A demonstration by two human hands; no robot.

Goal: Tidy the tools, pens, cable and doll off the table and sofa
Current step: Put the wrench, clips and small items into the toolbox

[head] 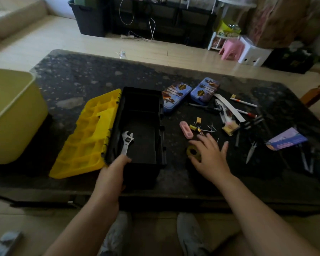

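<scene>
At centre frame the left hand [116, 163] grips the handle of a wrench [127, 142], whose head lies inside the open black toolbox [140, 92], its yellow lid [87, 137] folded out to the left on the table [81, 78]. Right of centre the right hand [211, 156] is open with fingers spread, thumb just beside a tape roll [193, 152]; whether it touches is unclear. At right lie scattered pens [245, 102], pliers [251, 151], clips [196, 125] and 2 blue tins [175, 97], and at left stands a yellow bin [11, 115].
</scene>
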